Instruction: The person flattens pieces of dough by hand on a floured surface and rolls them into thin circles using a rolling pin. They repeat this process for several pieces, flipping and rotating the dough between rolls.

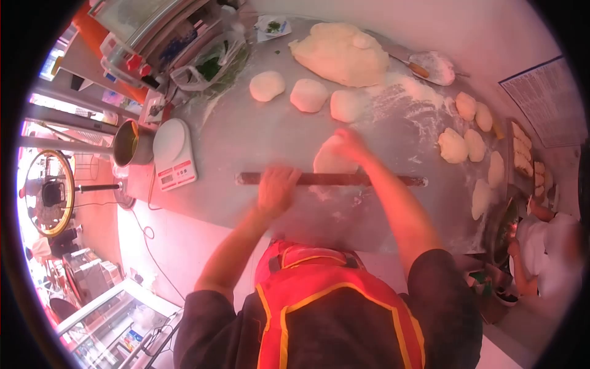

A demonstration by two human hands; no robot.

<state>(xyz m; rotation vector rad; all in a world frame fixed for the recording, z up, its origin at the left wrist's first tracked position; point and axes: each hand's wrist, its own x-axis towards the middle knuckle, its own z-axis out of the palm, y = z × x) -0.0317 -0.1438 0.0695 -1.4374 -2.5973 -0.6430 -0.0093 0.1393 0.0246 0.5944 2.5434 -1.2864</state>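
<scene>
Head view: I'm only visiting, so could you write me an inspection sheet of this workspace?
Surface: grey table, floured towards the right.
Job's things: pin lying across the table; flat dough just behind it.
Clutter: dough mass, three balls, more pieces at right, scale, pot, scraper, bag of greens.
Hands: left hand on the pin; right hand on the flat dough; both blurred, grip unclear.
Cables: cord hanging off the table's left edge.
Surroundings: another person at right; glass case lower left.
</scene>
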